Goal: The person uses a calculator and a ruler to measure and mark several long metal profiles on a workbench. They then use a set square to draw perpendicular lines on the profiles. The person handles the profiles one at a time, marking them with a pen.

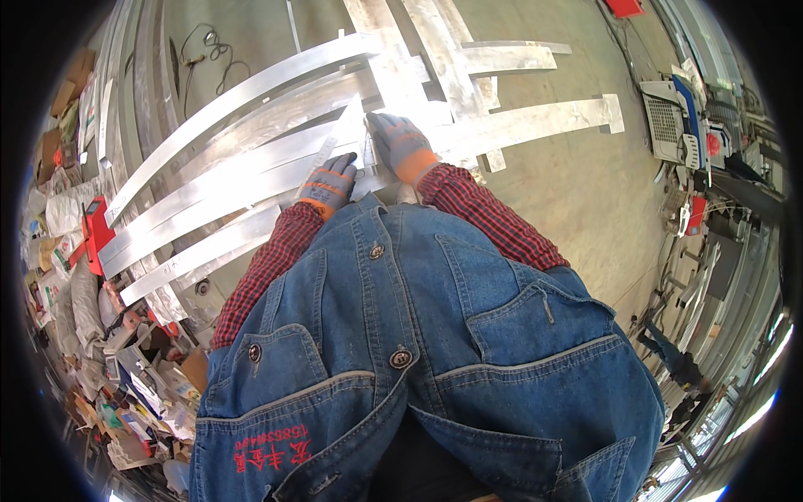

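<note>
So the biggest thing here is the worker's blue denim garment [418, 284], filling everything round 6 o'clock, checked sleeves [489, 213] poking out of it. Next up are the long silver metal bars [242, 180], basically the stars of the show: they fan out from 9 round to 1 o'clock, some crossing over others, with the brightest overlap right around 12. Can't really see what's propping them up. There's a messy pile of bags and boxes [75, 293] over at 8 to 9 o'clock, a white crate [663, 117] at 2, and a red object [99, 226] at 9, just by the bar ends. Then the gloves, grey with orange: the right hand [401, 144] sits at 12 against the bright metal, fingers mostly straight and together, and the left hand [332, 182] is near 11, fingers loosely bent beside a pale tapered strip [335, 138]. Whether either grip is actually pinching anything is anyone's guess, since the fingertips and undersides are hidden. Smallest is that strip, maybe a ruler or square. Reads to me like a lining-up or checking step at the crossing; next move would call for a steady right palm and gentle left-hand nudges, imo.
</note>
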The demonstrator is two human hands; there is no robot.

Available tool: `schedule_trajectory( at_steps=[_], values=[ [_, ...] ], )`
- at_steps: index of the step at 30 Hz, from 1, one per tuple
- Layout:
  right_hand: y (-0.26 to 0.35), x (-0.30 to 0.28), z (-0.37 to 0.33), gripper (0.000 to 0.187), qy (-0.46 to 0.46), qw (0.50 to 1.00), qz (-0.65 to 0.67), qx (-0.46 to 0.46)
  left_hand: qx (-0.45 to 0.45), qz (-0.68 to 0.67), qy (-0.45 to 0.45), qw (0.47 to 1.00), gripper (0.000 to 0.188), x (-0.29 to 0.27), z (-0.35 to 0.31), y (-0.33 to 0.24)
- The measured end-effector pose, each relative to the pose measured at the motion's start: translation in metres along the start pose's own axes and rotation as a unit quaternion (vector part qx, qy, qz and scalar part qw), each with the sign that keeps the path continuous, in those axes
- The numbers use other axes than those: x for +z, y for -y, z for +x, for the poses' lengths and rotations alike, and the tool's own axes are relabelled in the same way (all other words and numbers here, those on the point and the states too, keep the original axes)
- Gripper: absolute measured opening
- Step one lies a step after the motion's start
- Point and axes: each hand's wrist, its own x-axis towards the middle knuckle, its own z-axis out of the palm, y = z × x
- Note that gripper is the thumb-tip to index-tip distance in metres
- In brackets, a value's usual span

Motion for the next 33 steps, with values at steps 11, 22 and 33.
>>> schedule_trajectory(
  at_steps=[11, 22, 33],
  values=[
    [-0.001, 0.003, -0.007, 0.039, 0.1, 0.994, -0.051, -0.006, -0.015, -0.01, 0.014, 1.0, 0.034, -0.012, -0.002, -0.007],
    [0.01, -0.018, -0.063, 0.052, 0.246, 0.96, 0.1, 0.086, -0.027, -0.036, -0.004, 0.999, 0.034, -0.014, -0.007, -0.011],
    [0.02, 0.0, -0.059, 0.043, 0.186, 0.969, 0.109, 0.121, -0.096, 0.015, -0.048, 0.994, 0.029, -0.03, -0.064, 0.028]
  ],
)
